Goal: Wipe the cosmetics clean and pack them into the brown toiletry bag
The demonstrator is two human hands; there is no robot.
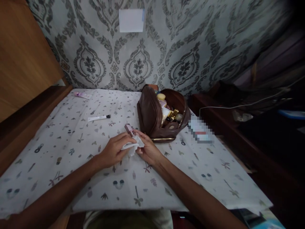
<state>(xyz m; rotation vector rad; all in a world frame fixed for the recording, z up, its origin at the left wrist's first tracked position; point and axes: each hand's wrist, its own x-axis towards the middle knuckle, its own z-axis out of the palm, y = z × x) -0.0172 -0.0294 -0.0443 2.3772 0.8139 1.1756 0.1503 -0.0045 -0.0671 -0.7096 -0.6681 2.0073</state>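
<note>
Both hands meet above the patterned cloth, left of the brown bag. My left hand (pixel 118 149) is closed on a crumpled white tissue (pixel 132 147), which is wrapped partly around a small mauve cosmetic tube (pixel 129 129). My right hand (pixel 148 148) grips the lower part of that tube, its fingers beside the tissue. The tube tilts up to the left and its lower end is covered. Close to my right fingertips stands the brown cosmetic bag (pixel 150 114), unzipped, with several bottles, tubes and gold-coloured items inside.
A white tube with a black cap (pixel 98 118) lies on the cloth (pixel 78 159), and a pinkish tube (pixel 81 95) lies farther back. Right of the bag is a blurred-out flat item (pixel 201 130). Patterned wallpaper (pixel 95 63) rises behind; a wooden panel (pixel 26 47) borders the left.
</note>
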